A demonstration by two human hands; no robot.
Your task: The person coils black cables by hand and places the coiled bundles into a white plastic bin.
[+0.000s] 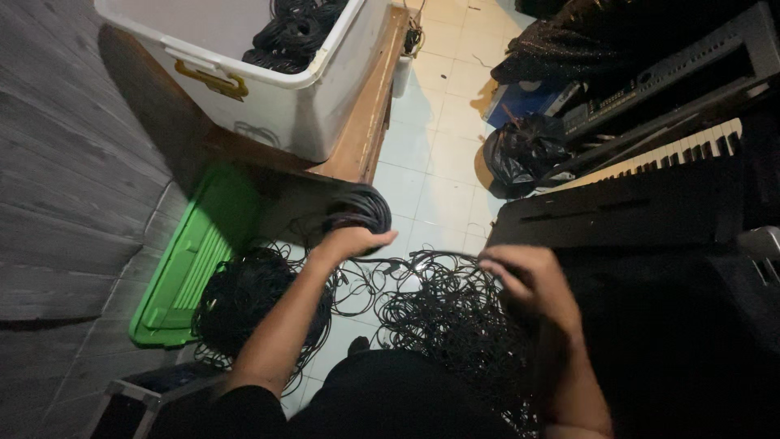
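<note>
My left hand point(351, 241) has its grip closed around a coiled bundle of black cable point(360, 208), held up just below the edge of the wooden table point(363, 130). My right hand point(532, 280) pinches a loose strand above the tangled heap of black cable point(451, 313) on the tiled floor point(435, 175). I judge I am mid-coil, gathering loops; the next turn calls for feeding slack without snagging the tangle. The white bin point(276, 102) on the table already holds several black coils point(292, 32). A green lid point(199, 252) lies on the floor beside another dark cable pile point(244, 297).
</note>
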